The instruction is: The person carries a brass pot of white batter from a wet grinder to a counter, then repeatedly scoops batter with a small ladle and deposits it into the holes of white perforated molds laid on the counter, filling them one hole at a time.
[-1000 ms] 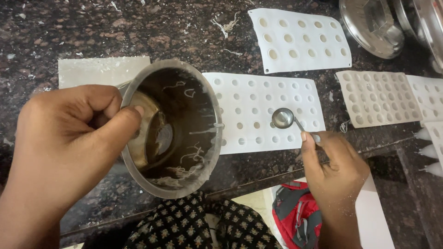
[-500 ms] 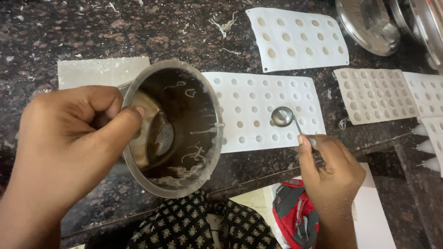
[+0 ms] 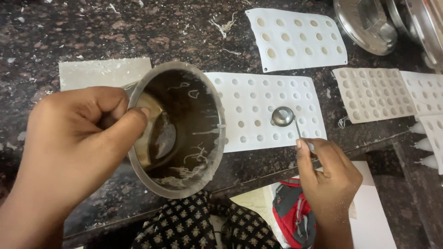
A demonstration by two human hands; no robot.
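A: What has the left hand (image 3: 69,147) got?

B: A steel pot (image 3: 177,131), tipped so its mouth faces the camera. The fingers are curled shut on the rim, with the thumb pressed inside the lip. White drips and streaks cling to the inner wall, and a little pale liquid sits low inside.

A: And the right hand (image 3: 330,173)?

B: It is pinched shut on the handle of a small spoon (image 3: 283,116). The bowl of the spoon hangs over the lower right part of a white mould (image 3: 258,101), a flat sheet with rows of small round holes. I cannot tell whether the bowl touches the sheet.

A: Where is the pot against that mould?

B: Just left of it, with its rim overlapping the sheet's left edge, above the front edge of the dark stone counter (image 3: 92,37).

A: Anything else on the counter?

B: A second mould (image 3: 295,39) with larger holes lies farther back, a cream mould (image 3: 374,94) to the right, and steel dishes (image 3: 369,23) in the far right corner. White flakes are scattered about. Below the counter edge there is black patterned cloth (image 3: 184,226) and a red bag (image 3: 293,214)
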